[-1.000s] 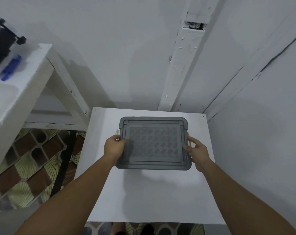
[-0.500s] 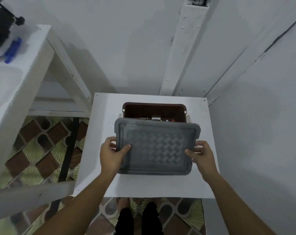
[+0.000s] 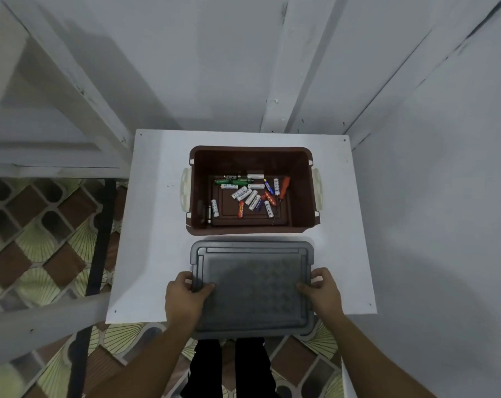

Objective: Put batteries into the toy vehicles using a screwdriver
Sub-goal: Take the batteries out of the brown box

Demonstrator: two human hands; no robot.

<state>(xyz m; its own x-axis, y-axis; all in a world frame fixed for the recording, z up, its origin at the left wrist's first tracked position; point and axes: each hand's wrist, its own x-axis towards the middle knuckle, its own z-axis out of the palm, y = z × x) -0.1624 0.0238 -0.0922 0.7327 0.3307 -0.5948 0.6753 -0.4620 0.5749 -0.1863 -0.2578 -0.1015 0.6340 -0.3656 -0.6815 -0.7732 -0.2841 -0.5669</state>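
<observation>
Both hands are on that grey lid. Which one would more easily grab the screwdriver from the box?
Probably the right hand. The screwdriver lies at the right end of the box, on that hand's side; the left hand would have to cross over. Both grip the lid, so one must let go.

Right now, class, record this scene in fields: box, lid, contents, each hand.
box: brown, open, on white table
lid: grey, off, nearer than box, reaching past table's near edge
contents: loose batteries, red-handled screwdriver
left hand: grips lid's left edge
right hand: grips lid's right edge
</observation>
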